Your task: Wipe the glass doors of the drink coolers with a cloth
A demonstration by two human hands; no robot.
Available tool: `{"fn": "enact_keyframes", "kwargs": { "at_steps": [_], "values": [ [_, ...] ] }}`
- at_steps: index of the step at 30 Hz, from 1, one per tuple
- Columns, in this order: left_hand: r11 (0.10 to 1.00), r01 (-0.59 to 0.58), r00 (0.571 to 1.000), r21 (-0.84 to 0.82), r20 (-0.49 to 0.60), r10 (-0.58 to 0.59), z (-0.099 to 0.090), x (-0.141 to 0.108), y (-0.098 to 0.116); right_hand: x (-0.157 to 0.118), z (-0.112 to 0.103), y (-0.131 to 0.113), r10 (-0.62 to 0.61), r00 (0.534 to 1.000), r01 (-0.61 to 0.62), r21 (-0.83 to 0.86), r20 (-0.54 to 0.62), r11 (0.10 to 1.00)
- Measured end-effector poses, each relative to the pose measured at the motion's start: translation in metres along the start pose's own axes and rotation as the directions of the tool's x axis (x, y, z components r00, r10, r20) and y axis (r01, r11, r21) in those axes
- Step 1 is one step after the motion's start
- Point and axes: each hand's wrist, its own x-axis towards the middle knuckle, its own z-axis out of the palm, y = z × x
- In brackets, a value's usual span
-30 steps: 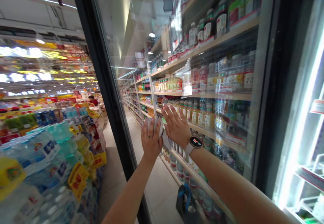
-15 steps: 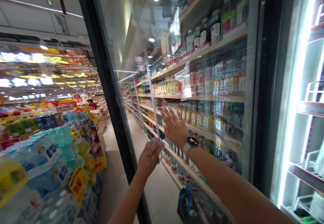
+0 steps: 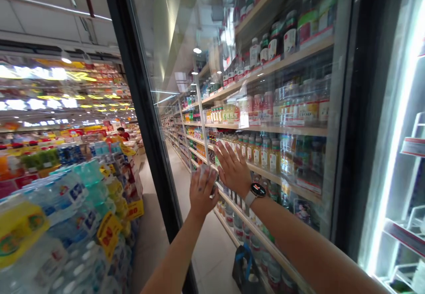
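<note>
A glass door (image 3: 186,32) in a black frame stands open in front of me. My left hand (image 3: 202,194) is raised to the glass, its fingers pressed over a crumpled greyish-white cloth (image 3: 203,168). The fingers cover most of the cloth. Just to the right, my right hand (image 3: 233,170) lies flat against the glass with its fingers stretched and holds nothing. A watch (image 3: 257,190) with a dark face is on that wrist.
Shelves of bottled drinks (image 3: 255,152) show through the glass. Lit cooler racks (image 3: 413,145) stand at the right. Stacked water packs (image 3: 71,196) line the aisle at left. A dark bag (image 3: 244,269) sits on the floor behind the door. A person (image 3: 122,133) is far back.
My left hand has moved up the glass with the cloth, closer to my right hand. The right hand keeps its place on the door, while the view has shifted slightly.
</note>
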Motion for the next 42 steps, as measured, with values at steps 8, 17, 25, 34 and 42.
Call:
{"fn": "enact_keyframes", "kwargs": {
  "at_steps": [8,17,25,34,42],
  "values": [
    [0.975,-0.219,0.961,0.022,0.176,0.212,-0.015,-0.075,0.018,-0.001,0.001,0.000,-0.002,1.000,0.002,0.006,-0.004,1.000],
    [0.999,0.044,0.995,-0.010,-0.085,-0.045,0.015,0.110,-0.041,0.002,0.009,0.001,0.000,1.000,0.000,0.035,-0.013,0.999],
    [0.991,0.067,0.994,-0.115,-0.077,-0.076,0.041,0.115,-0.040,-0.019,-0.035,0.075,0.085,0.994,-0.080,-0.080,0.063,0.994],
    [0.981,-0.168,0.965,-0.097,0.185,0.183,0.055,-0.039,0.045,-0.042,-0.022,0.118,0.106,0.993,-0.094,-0.202,0.050,0.975],
    [0.892,-0.434,0.839,-0.124,0.305,0.451,0.054,-0.067,0.037,-0.039,-0.019,0.117,0.100,0.995,-0.090,-0.231,0.032,0.969]
  ]
}}
